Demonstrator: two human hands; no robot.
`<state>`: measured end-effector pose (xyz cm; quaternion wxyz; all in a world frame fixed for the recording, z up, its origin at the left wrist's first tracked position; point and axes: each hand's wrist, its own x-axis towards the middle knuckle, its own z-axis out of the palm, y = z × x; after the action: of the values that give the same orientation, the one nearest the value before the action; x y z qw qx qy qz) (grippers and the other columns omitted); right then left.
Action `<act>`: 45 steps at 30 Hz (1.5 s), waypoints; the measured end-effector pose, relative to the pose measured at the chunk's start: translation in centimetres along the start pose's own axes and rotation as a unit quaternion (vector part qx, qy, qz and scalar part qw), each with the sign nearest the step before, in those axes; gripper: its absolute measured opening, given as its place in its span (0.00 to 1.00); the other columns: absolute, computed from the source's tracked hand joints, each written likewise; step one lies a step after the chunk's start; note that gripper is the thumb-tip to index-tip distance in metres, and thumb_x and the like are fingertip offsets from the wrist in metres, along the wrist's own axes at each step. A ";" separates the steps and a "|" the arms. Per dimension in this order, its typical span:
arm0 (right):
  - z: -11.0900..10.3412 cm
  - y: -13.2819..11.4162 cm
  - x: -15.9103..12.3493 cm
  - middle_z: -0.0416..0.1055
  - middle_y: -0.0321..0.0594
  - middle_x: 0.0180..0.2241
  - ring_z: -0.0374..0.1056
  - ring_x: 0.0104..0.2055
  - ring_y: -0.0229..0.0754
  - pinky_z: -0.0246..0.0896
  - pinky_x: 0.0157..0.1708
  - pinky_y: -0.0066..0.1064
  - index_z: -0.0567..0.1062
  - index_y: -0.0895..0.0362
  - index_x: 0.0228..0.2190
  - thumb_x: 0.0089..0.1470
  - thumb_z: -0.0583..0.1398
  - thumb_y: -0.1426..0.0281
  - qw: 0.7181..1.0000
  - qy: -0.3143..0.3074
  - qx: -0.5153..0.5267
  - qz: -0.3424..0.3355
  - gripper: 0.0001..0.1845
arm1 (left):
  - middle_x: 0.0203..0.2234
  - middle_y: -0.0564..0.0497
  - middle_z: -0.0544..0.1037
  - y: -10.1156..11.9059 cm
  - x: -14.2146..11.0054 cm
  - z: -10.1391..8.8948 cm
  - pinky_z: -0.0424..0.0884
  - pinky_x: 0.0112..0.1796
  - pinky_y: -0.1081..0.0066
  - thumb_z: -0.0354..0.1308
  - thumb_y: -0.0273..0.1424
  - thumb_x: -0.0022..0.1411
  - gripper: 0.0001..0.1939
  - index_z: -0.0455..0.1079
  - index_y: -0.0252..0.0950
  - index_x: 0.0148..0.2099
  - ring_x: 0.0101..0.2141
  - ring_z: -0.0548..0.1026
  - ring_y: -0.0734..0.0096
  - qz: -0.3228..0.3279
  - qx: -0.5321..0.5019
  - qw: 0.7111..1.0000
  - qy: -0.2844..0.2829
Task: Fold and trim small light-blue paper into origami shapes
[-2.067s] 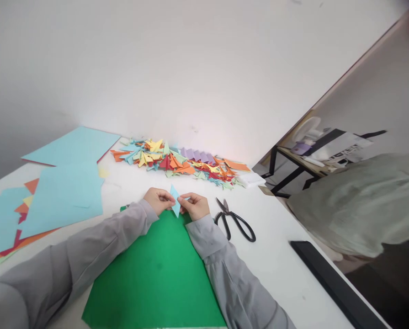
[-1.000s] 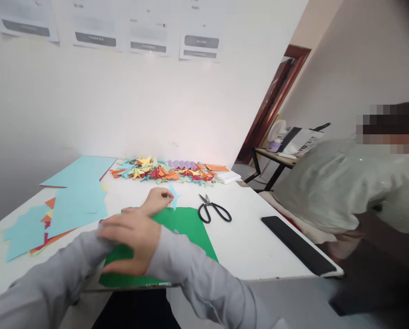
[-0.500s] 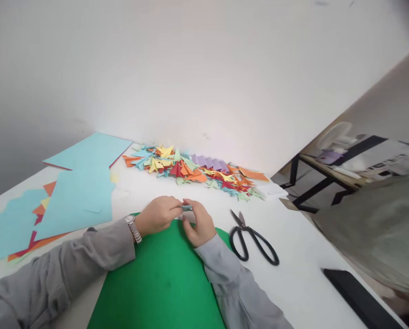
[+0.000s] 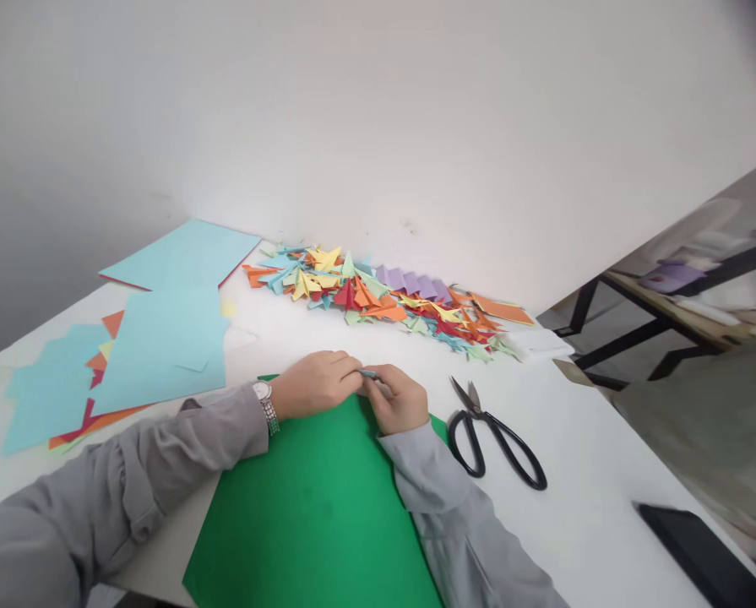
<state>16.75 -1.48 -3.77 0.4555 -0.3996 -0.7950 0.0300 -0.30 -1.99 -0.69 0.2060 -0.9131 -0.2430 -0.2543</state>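
My left hand [image 4: 318,385] and my right hand [image 4: 401,399] meet above the far edge of a green paper sheet [image 4: 314,515] on the white table [image 4: 580,473]. Both pinch a small light-blue folded paper piece [image 4: 369,374], which is mostly hidden between the fingertips. A silver watch [image 4: 265,404] shows on my left wrist below a grey sleeve.
Black scissors [image 4: 495,432] lie closed just right of my right hand. A heap of coloured folded paper shapes [image 4: 378,304] lines the wall. Light-blue sheets [image 4: 162,346] over orange and red ones lie at the left. A black flat object [image 4: 700,553] and a person in pale clothing [image 4: 720,422] are at the right.
The camera looked up and came back down. My right hand left the blue piece, lay on the green sheet, then came back; both hands now pinch the piece, folded smaller.
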 end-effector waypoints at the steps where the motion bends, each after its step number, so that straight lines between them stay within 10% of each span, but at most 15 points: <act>1: 0.0 0.1 0.0 0.73 0.39 0.25 0.69 0.27 0.40 0.64 0.28 0.30 0.73 0.56 0.28 0.50 0.53 0.74 1.000 -0.003 0.009 0.005 0.08 | 0.32 0.44 0.73 0.0 0.0 0.0 0.66 0.33 0.70 0.44 0.26 0.62 0.11 0.67 0.30 0.33 0.32 0.68 0.70 0.001 -0.006 1.000 0.000; 16: -0.4 -0.2 0.0 0.66 0.38 0.18 0.62 0.22 0.40 0.56 0.22 0.30 0.69 0.56 0.20 0.50 0.53 0.73 0.994 -0.043 -0.081 -0.055 0.10 | 0.25 0.50 0.73 -0.2 -0.2 0.1 0.63 0.30 0.70 0.46 0.26 0.61 0.12 0.66 0.33 0.28 0.28 0.68 0.72 0.002 -0.015 1.000 0.022; 22: 0.0 0.3 -0.2 0.72 0.44 0.30 0.67 0.34 0.43 0.61 0.33 0.31 0.71 0.58 0.32 0.52 0.53 0.72 0.996 -0.029 -0.056 -0.064 0.08 | 0.23 0.50 0.73 -0.3 -0.3 0.1 0.62 0.29 0.70 0.47 0.26 0.61 0.11 0.67 0.33 0.27 0.27 0.68 0.71 0.004 0.004 1.000 0.027; 28: -0.5 -0.1 0.1 0.65 0.38 0.18 0.61 0.22 0.39 0.53 0.22 0.29 0.67 0.56 0.20 0.51 0.50 0.74 0.989 -0.071 -0.096 -0.090 0.11 | 0.23 0.51 0.72 -0.3 -0.2 0.1 0.62 0.29 0.71 0.46 0.26 0.61 0.13 0.66 0.33 0.26 0.26 0.67 0.72 0.010 -0.010 1.000 0.017; 45: -0.4 -0.8 0.2 0.67 0.36 0.23 0.64 0.23 0.35 0.60 0.20 0.25 0.70 0.56 0.26 0.50 0.55 0.72 0.995 -0.039 0.066 0.066 0.04 | 0.24 0.47 0.72 -0.6 -0.5 0.1 0.65 0.29 0.72 0.41 0.24 0.61 0.15 0.69 0.32 0.31 0.26 0.69 0.71 -0.017 -0.035 0.999 0.018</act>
<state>16.47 -2.00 -3.08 0.4467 -0.4186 -0.7803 0.1279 -0.96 -1.68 -0.90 0.1739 -0.9108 -0.2460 -0.2823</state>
